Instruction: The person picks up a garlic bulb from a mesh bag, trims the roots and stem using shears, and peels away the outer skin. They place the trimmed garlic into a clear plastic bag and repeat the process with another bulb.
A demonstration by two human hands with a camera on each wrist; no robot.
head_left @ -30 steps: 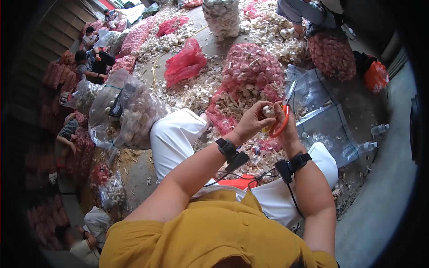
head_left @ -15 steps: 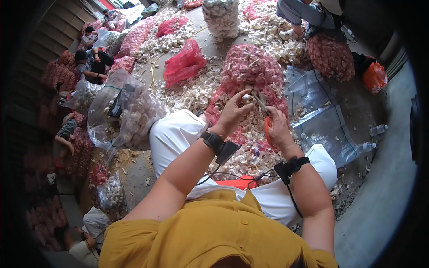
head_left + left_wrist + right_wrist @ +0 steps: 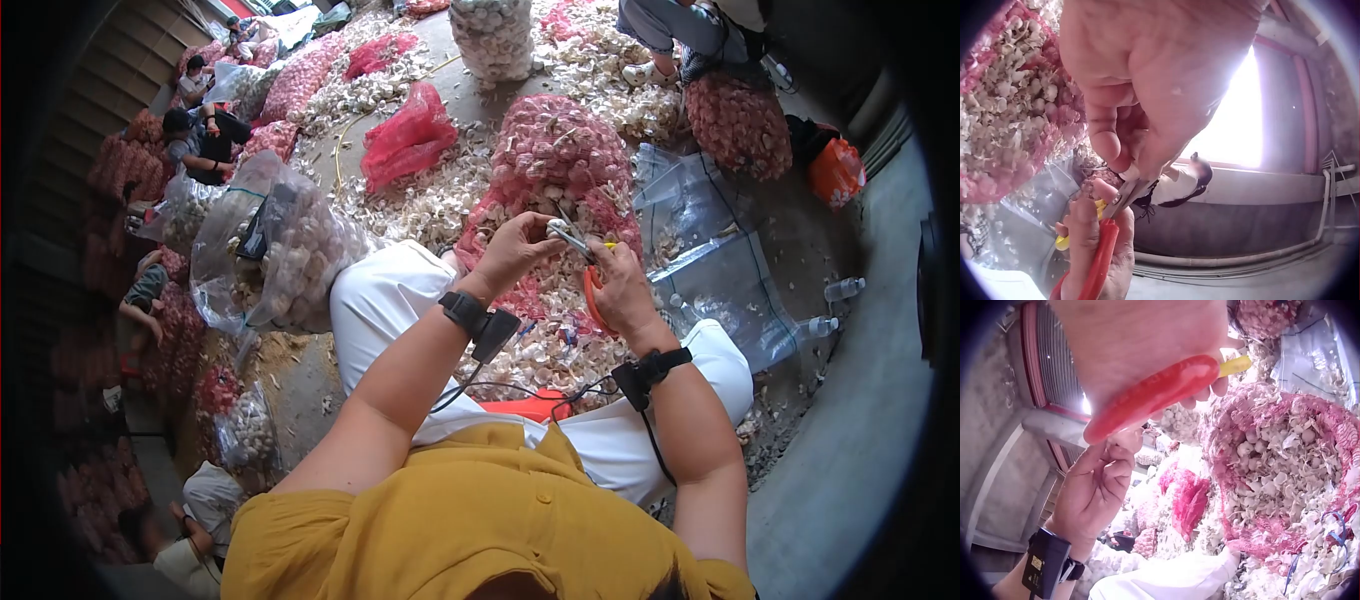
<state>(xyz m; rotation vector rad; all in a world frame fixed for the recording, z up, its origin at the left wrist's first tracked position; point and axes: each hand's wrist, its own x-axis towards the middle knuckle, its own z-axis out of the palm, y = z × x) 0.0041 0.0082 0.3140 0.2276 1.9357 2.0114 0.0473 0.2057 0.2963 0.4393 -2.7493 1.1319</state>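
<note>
In the head view the left hand point(image 3: 516, 254) pinches a small pale garlic bulb point(image 3: 556, 227) between thumb and fingers. The right hand point(image 3: 622, 290) grips scissors with red-orange handles point(image 3: 594, 298), their metal blades point(image 3: 572, 238) reaching to the bulb. The left wrist view has the blades point(image 3: 1127, 197) touching the underside of the left fingertips, where the bulb is mostly hidden. A red handle point(image 3: 1154, 394) lies along the right hand in the right wrist view, with a yellow part point(image 3: 1235, 366) at its end. Behind the hands stands a pink net bag point(image 3: 560, 150) of garlic.
Garlic skins point(image 3: 420, 210) cover much of the floor. A clear bag of bulbs point(image 3: 310, 240) stands at the left knee, and flat clear plastic bags point(image 3: 725, 290) lie at the right. Water bottles point(image 3: 845, 289), an orange bag point(image 3: 838, 172) and several seated people are farther out.
Both hands first moved apart, the left one going left and the bulb leaving the right fingers. Since then the scissor blades have swung to the bulb in the left hand.
</note>
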